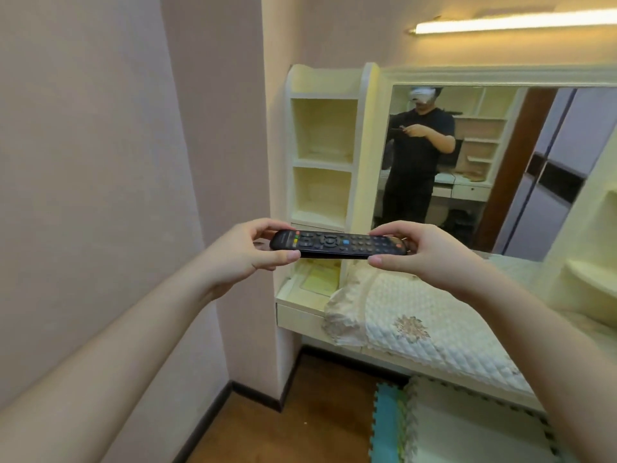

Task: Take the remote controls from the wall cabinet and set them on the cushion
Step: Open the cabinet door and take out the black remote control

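Head view shows both bare forearms stretched forward, and the two hands hold one black remote control (337, 244) between them, level and sideways. It is a long, flat bar of matte plastic with rounded ends and rows of small rubber buttons, some coloured red, yellow, green and blue. It seems that a second dark body lies under it, but this cannot be told surely. The left hand (248, 252) pinches the left end, thumb in front and fingers curled behind. The right hand (422, 253) pinches the right end in the same way.

The remote is in the air, in front of the wall cabinet (322, 162), a cream painted unit with open square compartments and a curved top. Below and to the right lies the cushion (427, 329), a pale quilted fabric with a diamond stitch and a brownish flower pattern; the remote does not touch it. A large mirror (500, 162) in a cream frame reflects the person. A tube lamp (514, 23) glows above. On the wooden floor lie foam mats (434, 429) with toothed edges.
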`<action>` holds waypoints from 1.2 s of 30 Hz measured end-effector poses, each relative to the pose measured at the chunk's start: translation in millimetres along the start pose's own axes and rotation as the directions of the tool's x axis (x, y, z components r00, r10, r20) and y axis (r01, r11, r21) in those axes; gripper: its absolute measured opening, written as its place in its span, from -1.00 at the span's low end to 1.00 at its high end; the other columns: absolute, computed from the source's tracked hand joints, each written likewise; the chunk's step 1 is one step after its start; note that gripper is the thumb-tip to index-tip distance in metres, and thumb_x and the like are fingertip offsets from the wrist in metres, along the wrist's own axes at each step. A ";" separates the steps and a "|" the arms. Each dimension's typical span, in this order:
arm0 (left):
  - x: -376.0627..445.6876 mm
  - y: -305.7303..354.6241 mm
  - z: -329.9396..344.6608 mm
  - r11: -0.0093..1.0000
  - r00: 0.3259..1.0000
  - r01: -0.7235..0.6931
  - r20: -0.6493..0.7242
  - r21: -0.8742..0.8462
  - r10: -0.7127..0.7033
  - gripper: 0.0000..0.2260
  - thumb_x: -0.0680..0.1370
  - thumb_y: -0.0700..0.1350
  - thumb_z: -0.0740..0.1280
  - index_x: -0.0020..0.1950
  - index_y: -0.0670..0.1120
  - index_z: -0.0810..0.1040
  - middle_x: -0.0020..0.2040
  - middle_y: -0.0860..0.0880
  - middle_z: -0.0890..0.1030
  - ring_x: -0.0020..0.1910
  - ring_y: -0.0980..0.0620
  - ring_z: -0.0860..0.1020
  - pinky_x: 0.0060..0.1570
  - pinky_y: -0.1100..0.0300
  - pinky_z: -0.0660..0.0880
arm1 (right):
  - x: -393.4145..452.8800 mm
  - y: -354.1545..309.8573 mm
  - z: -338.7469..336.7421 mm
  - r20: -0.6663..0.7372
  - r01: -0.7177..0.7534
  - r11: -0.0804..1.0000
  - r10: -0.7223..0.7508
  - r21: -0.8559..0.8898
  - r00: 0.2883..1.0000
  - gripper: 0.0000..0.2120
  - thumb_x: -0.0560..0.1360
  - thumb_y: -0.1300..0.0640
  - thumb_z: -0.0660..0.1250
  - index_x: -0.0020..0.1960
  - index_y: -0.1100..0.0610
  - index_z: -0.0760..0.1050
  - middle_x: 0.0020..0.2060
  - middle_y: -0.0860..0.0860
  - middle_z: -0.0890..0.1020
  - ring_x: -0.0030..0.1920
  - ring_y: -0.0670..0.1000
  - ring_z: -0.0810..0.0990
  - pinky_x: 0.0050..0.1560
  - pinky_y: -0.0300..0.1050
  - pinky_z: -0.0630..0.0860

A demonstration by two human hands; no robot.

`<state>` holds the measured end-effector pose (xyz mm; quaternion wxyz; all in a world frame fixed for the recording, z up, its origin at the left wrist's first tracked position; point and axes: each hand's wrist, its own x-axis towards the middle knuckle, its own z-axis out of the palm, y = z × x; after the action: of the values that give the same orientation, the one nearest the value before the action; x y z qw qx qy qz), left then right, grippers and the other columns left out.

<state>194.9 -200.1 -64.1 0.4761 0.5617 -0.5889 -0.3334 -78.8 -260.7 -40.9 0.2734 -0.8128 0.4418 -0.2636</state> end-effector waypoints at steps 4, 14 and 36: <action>34.5 -3.2 40.2 1.000 0.999 0.019 0.049 0.009 -0.019 -0.62 0.39 -0.19 0.53 0.18 -0.02 0.58 0.13 -0.11 0.62 -0.10 0.07 0.57 -0.18 0.24 0.52 | 4.4 40.9 -20.1 -0.002 -0.056 0.998 0.056 0.007 0.998 -0.54 0.39 -0.09 0.45 0.26 -0.10 0.46 0.03 -0.09 0.56 -0.04 -0.14 0.55 -0.15 -0.31 0.46; 95.7 -29.7 84.4 0.997 0.987 0.075 0.145 0.003 -0.075 -0.63 0.40 -0.20 0.53 0.17 -0.01 0.58 0.11 -0.09 0.62 -0.18 0.12 0.59 -0.07 0.15 0.55 | 32.6 107.3 -27.6 -0.018 -0.152 0.983 0.155 0.101 0.988 -0.55 0.36 -0.08 0.48 0.22 -0.10 0.49 -0.04 -0.15 0.57 -0.07 -0.14 0.57 -0.18 -0.33 0.44; 246.3 -129.8 63.4 0.995 0.930 0.060 0.366 -0.081 -0.026 -0.60 0.35 -0.15 0.56 0.14 0.05 0.57 0.06 -0.04 0.64 -0.15 0.11 0.64 -0.16 0.28 0.51 | 134.0 149.4 32.9 -0.137 -0.367 0.913 0.393 0.178 0.909 -0.55 0.33 -0.03 0.53 0.19 -0.13 0.52 0.04 -0.09 0.60 0.03 -0.07 0.60 0.02 -0.17 0.55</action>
<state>200.9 -469.3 -159.2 0.3762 0.4804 -0.6387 -0.4687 -79.4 -438.1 -140.5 0.3407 -0.6629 0.5926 -0.3055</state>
